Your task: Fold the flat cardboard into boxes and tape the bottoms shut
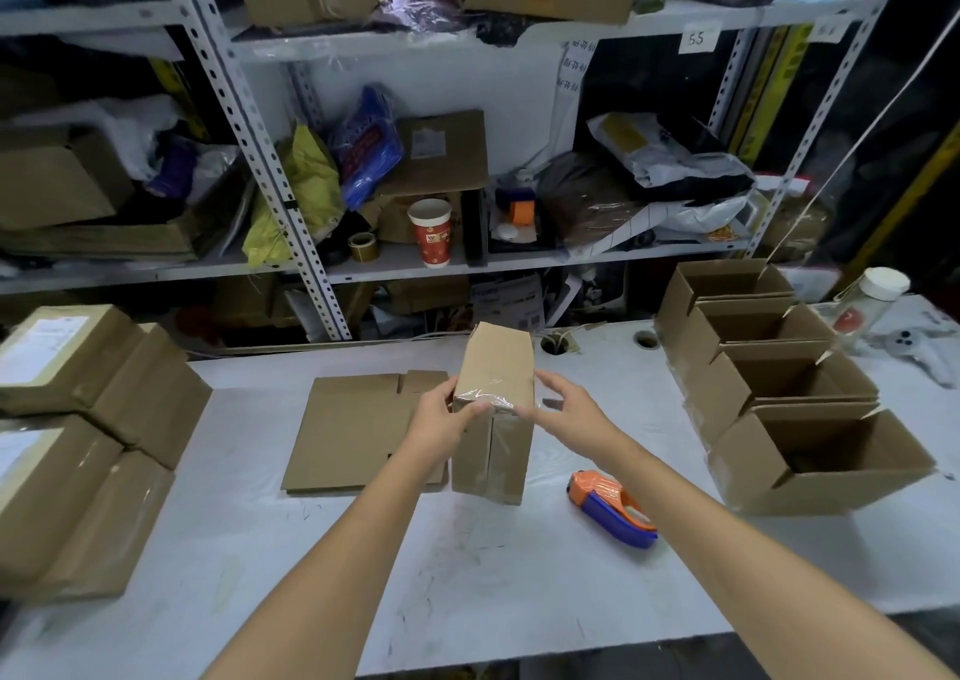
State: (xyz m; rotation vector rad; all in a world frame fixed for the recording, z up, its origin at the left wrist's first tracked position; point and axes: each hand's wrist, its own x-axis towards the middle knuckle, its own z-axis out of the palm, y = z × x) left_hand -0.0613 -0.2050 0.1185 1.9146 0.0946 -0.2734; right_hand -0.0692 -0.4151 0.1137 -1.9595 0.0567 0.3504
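The left hand (445, 416) grasps the taped box (497, 362) on the bench (467, 575), fingers curled; the right hand (565, 405), fingers released, is just beside it at 3 o'clock, tape dispenser (613, 509) at 5

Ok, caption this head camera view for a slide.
Left hand grips a taped box, right hand open beside it, tape dispenser lying on the table.

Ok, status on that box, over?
Left hand grips box at taped end; right hand open beside it. Tape dispenser lying on table. Flat cardboard behind, untouched.
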